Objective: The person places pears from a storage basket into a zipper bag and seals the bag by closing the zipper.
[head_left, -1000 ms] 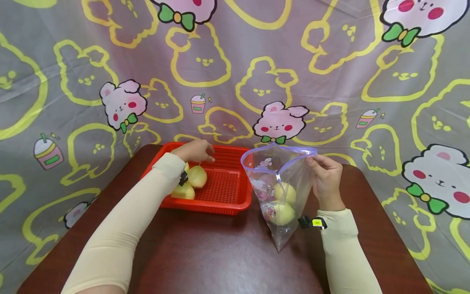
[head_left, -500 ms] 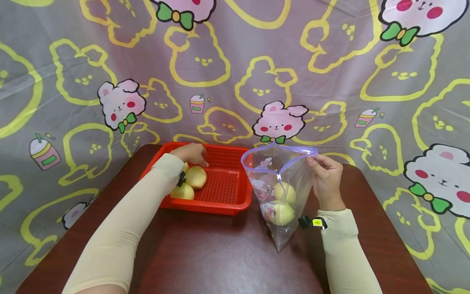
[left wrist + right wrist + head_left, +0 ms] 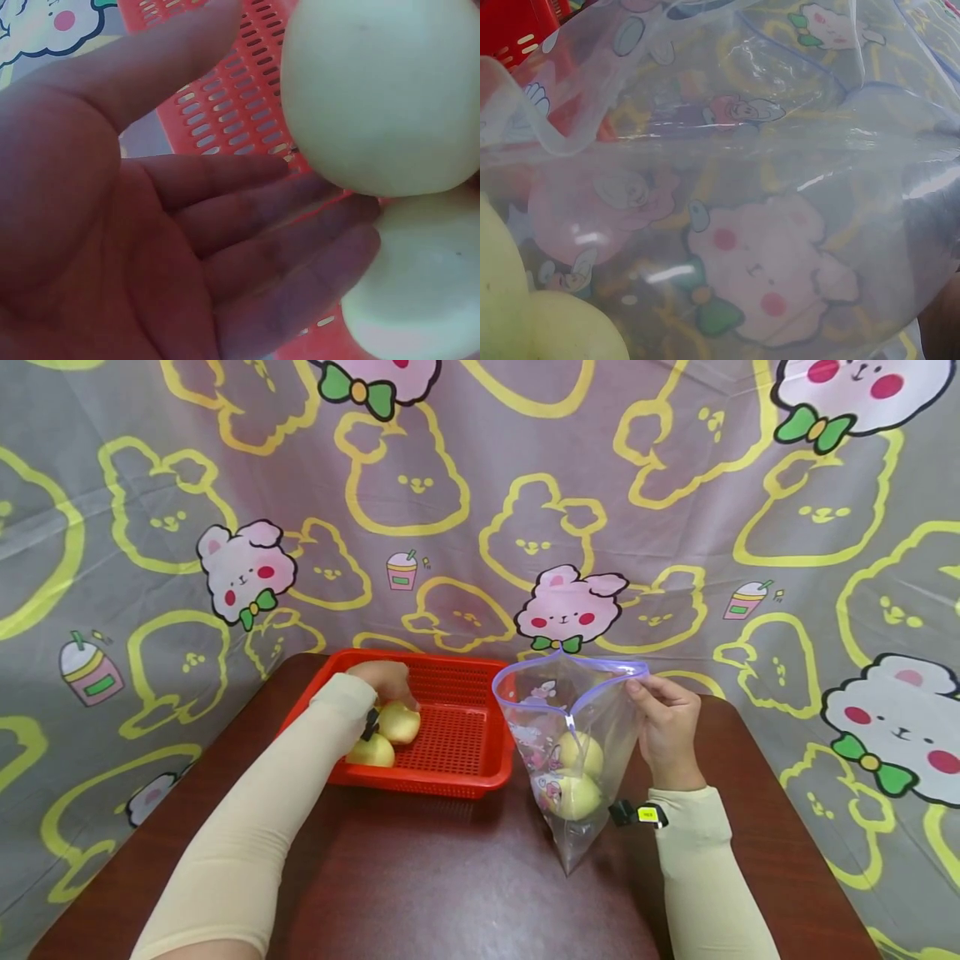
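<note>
In the head view, my left hand reaches into a red plastic basket. It lies beside a pale yellow, apple-like fruit, with another fruit nearer the front. The left wrist view shows that hand's fingers nearly straight, their tips at the fruits and the thumb spread away. My right hand pinches the rim of a clear zip bag between thumb and fingers. Two similar fruits lie in the bag, whose purple-edged mouth gapes. The right wrist view is mostly filled by printed plastic.
A dark reddish-brown table bears the basket and extends toward me. Behind it hangs a grey cloth with cartoon rabbits and yellow outlines. The bag stands just right of the basket, its lower corner pointing down.
My left hand has moved down and slightly left inside the basket, closer to the fruits. My right hand and the bag have stayed almost still.
</note>
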Action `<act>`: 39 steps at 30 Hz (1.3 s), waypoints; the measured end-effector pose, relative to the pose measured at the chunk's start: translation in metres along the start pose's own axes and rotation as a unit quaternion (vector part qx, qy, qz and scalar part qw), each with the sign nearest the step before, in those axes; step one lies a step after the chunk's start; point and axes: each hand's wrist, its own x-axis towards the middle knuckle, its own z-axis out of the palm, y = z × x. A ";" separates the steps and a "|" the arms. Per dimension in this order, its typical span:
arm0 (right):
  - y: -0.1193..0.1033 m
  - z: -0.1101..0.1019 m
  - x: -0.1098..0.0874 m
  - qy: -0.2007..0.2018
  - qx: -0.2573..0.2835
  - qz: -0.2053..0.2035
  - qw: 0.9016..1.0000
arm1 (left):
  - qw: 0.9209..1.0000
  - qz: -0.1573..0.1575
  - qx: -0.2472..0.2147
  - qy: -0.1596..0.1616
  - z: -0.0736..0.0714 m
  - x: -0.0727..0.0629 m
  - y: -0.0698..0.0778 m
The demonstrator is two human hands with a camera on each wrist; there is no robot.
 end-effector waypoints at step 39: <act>-0.002 0.000 0.000 -0.001 -0.005 0.003 1.000 | 0.996 0.028 -0.011 -0.080 0.010 0.013 0.003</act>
